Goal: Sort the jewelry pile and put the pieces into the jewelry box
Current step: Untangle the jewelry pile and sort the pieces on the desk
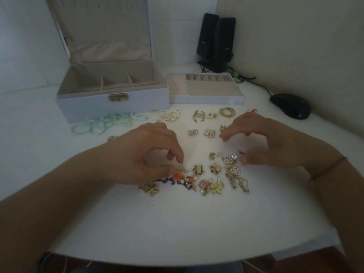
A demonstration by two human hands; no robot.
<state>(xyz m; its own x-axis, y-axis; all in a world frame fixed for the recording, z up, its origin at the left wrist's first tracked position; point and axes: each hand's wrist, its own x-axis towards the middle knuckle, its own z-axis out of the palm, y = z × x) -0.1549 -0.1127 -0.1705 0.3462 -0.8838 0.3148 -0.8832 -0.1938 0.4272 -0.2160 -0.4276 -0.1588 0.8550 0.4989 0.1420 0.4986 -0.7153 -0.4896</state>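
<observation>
— What's laid out there?

— A jewelry pile (212,174) of small gold, pearl and enamel-flower pieces on a smooth white counter (177,223). Behind it stands the jewelry box (112,95), pale and hard-edged with a beige fabric lining, lid up, dividers showing. Its lift-out tray (204,89) sits just beside it, ribbed with ring slots.

— And the hands?

— The left hand (149,152) is curled, thumb and forefinger pinching a tiny piece beside an orange star charm (176,176). The right hand (262,138) arches over the pile, fingertips down; whether it grips anything, I can't tell.

— Room to move?

— Bare counter toward the near rounded edge. Farther back, green bangles (106,123), thin gold hoops (169,116), a black mouse (289,106) and two speakers (216,40) in the corner. The small pieces blur together.
</observation>
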